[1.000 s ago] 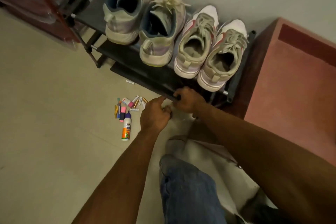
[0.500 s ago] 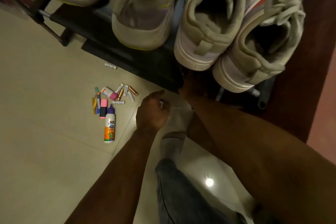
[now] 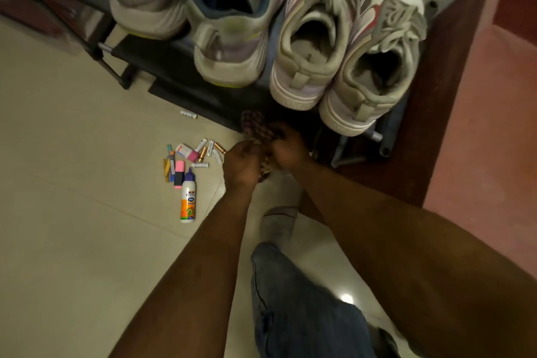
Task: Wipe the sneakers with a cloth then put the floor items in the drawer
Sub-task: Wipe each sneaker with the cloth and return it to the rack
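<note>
A dark red-and-white checked cloth is now out in the open, bunched between both hands in front of the lower shelf of the black metal shoe rack; half a second ago no cloth showed and the right hand reached into the shadow under the rack. The left hand has its fingers curled round the cloth's near part, and the right hand grips it from the other side, the two hands almost touching. The view has also pulled back a little, so the toes of the right pair show again.

On the rack's top shelf stand four worn sneakers, heels toward the person: a blurred pale grey sneaker, a grey sneaker with a blue lining, and a pair of white-and-beige sneakers with red side stripes, the last one overhanging the shelf edge.

On the beige tiled floor, left of the hands, lies the same loose cluster as before: a white-and-orange glue bottle with a purple cap, a pink-and-black highlighter, several small batteries and coloured bits. One battery lies apart, nearer the rack. A reddish-brown cabinet stands right of the rack.
</note>
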